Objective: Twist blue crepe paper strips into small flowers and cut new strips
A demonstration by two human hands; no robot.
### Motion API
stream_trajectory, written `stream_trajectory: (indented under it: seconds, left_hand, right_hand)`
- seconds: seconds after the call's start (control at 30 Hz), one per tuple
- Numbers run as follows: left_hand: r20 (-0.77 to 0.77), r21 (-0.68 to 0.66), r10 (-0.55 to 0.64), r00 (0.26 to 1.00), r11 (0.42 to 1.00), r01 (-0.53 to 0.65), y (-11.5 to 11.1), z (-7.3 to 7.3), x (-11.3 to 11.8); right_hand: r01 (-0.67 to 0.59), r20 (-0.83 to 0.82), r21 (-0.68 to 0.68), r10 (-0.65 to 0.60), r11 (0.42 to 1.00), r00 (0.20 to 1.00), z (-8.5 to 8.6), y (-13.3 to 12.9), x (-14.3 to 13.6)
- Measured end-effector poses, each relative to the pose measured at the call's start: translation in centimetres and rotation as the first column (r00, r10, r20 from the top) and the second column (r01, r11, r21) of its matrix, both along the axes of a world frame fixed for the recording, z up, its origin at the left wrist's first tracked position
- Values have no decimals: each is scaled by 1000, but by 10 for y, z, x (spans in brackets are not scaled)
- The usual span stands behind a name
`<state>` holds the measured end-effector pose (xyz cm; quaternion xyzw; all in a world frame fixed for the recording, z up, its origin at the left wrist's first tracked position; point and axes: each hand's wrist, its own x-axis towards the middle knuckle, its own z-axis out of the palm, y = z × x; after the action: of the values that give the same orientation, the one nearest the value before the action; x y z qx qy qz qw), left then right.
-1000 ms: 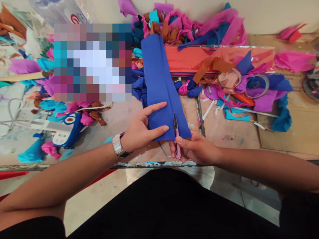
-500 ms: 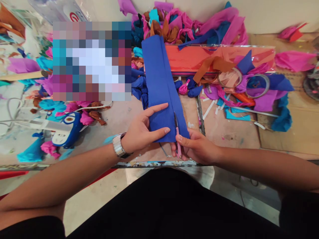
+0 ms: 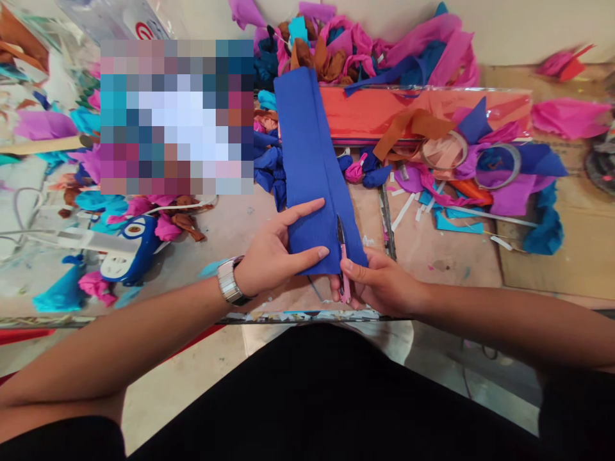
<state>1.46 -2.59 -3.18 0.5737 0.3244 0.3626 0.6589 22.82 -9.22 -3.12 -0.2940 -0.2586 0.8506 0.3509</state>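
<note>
A long folded strip of blue crepe paper [image 3: 307, 160] stretches away from me across the table. My left hand [image 3: 276, 246] grips its near left edge, with thumb and index finger lying on top and the other fingers hidden beneath. Pink-handled scissors [image 3: 344, 256] are in my right hand [image 3: 379, 275], fingers closed round the handles. Their blades sit in a slit along the paper's right side, and a narrow flap of paper hangs to the right of the cut, by my right thumb.
Behind the strip lies a clear-wrapped red pack [image 3: 365, 109], with heaped paper scraps [image 3: 346, 45] beyond. Tape rolls [image 3: 497, 165] and paper pieces are on the right. A blue-and-white power strip [image 3: 131, 250] with cables is on the left. The table edge [image 3: 269, 315] runs close to my body.
The scissors and my right hand have shifted very slightly to the right. My left hand and the blue paper have hardly moved.
</note>
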Motion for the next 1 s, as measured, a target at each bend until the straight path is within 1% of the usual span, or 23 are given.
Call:
stream_trajectory:
  seconds: [0.2,0.67,0.87,1.0]
  left_hand:
    - [-31,7,-1,1000,1000,1,-1,1,0]
    - [-40,-9,8,999,1000,-8,-1,1,0]
    - [-43,-19,3,999,1000,-4,-2,3,0]
    - [-47,16,3,999,1000,-2,-3,2,0]
  right_hand:
    - [-6,8,-7,6,1000,1000,0,0,0]
    - [1,39,-16,0,1000,999,1,1,0]
    - [30,64,-29,-28,999,998,2,0,1]
    - [37,102,-37,-33,999,994,2,1,1]
